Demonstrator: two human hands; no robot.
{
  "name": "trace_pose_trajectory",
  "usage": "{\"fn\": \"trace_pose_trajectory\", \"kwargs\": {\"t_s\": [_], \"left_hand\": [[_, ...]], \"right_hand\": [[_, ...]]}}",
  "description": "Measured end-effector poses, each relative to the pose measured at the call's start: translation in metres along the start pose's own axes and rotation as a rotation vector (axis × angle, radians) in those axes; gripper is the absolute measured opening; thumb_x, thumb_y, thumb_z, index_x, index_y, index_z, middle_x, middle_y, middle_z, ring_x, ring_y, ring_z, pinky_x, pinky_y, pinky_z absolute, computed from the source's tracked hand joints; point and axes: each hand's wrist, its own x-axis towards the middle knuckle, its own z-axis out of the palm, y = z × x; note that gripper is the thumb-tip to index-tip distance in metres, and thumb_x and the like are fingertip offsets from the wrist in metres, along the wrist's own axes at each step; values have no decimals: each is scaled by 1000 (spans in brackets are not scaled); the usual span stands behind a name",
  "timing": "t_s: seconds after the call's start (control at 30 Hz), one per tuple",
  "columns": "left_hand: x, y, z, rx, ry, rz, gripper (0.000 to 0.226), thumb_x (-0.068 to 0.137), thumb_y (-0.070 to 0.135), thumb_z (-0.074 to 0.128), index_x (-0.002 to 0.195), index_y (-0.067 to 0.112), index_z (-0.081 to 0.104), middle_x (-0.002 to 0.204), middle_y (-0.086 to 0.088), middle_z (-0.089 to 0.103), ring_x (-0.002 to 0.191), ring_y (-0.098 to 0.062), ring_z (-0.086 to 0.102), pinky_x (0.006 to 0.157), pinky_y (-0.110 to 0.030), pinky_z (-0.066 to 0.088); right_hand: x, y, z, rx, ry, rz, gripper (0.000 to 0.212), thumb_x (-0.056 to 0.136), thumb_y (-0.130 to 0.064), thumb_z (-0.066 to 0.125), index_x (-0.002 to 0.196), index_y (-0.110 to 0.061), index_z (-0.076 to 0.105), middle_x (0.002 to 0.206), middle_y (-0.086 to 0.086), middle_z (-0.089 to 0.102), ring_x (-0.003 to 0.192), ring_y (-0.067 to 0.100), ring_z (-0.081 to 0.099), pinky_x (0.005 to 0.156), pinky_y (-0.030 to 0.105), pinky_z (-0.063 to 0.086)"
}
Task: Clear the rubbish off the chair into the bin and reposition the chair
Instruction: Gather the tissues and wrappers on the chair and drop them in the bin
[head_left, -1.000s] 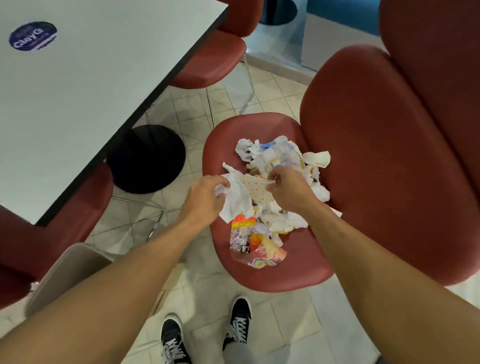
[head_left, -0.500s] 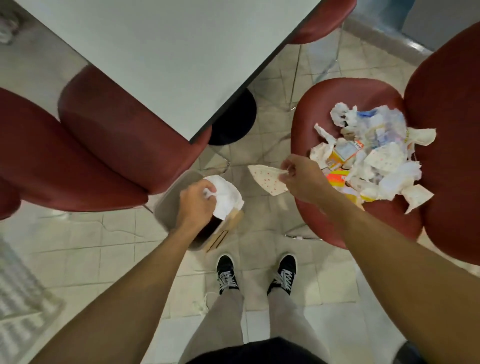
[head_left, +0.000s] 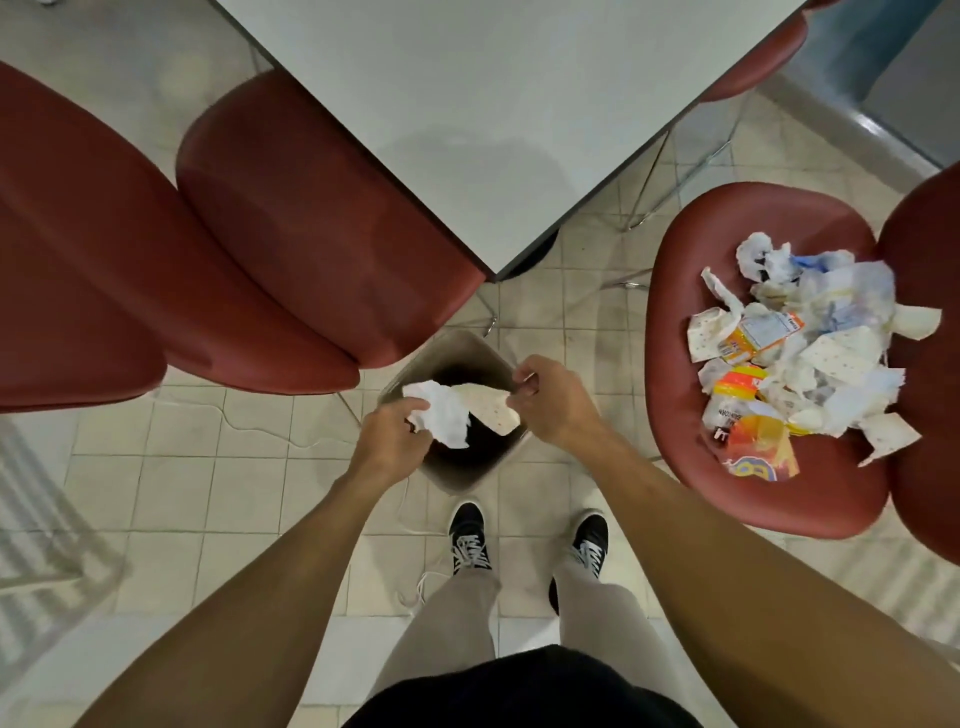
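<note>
I hold both hands directly above the beige square plastic bin (head_left: 457, 475), which stands on the tiled floor just in front of my feet. My left hand (head_left: 392, 441) grips a crumpled white paper tissue (head_left: 441, 413); my right hand (head_left: 553, 402) pinches a flat spotted paper wrapper (head_left: 491, 405) by its edge. Both pieces hang over the bin's dark opening. To release cleanly, I judge that I should open the fingers only while each piece sits inside the rim line, since light paper can drift. The remaining heap of crumpled paper and orange packets (head_left: 795, 358) lies on the red moulded chair seat (head_left: 691, 280), to the right of the bin, well apart.
</note>
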Motion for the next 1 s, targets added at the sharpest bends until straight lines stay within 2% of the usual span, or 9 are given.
{"fn": "trace_pose_trajectory", "kwargs": {"t_s": [0.1,0.2,0.3,0.5,0.6,0.67,0.83,0.93,1.0], "left_hand": [[0,0,0,33,-40,18,31,84,15,59,112,24,66,103,-1,67,88,-15,57,75,-21,40],[0,4,3,57,-63,40,30,87,18,59,116,23,64,107,1,63,101,-16,58,82,-21,38],[3,16,12,58,-91,82,30,86,19,61,115,26,63,116,3,64,103,-14,59,88,-23,42],[5,74,48,117,-84,185,27,84,16,64,110,23,67,110,6,65,97,-15,62,92,-25,45],[0,113,79,112,-123,204,24,84,13,64,107,20,69,103,-1,67,95,-15,61,86,-22,44],[-2,136,102,83,-174,213,27,84,12,66,110,20,67,102,-7,67,94,-18,61,88,-27,48],[1,193,178,130,-260,222,36,83,21,70,117,29,64,122,0,62,110,-17,58,94,-30,47],[4,221,227,172,-308,230,41,78,23,73,119,27,64,120,-2,64,112,-20,58,96,-31,47],[9,236,263,178,-327,245,52,71,31,77,120,31,60,125,1,61,120,-21,54,102,-35,43]], "right_hand": [[-3,1,5,0,-6,-4,19,84,-16,66,103,-18,61,84,-4,60,84,19,59,77,27,48],[-8,11,-2,12,2,5,17,85,-19,67,102,-17,62,87,-5,61,87,19,61,81,31,51],[-12,31,-17,5,24,39,17,86,-21,65,103,-19,62,91,-4,61,88,17,61,79,30,51],[-20,100,-68,38,100,130,23,83,-16,65,106,-17,64,90,-3,56,85,15,55,78,21,42],[-26,145,-102,44,163,169,22,81,-12,64,102,-15,64,83,0,59,81,18,56,76,22,42],[-28,171,-123,71,205,204,21,79,-9,64,99,-13,63,81,3,60,79,20,57,73,24,42],[-25,245,-186,111,269,294,28,81,-14,64,108,-16,62,101,9,63,89,25,60,75,27,45],[-14,285,-223,102,308,317,37,83,-14,63,120,-15,57,117,15,57,100,29,60,83,31,46],[0,309,-249,79,342,326,42,85,-14,61,126,-14,54,122,16,54,106,30,58,89,36,48]]}}
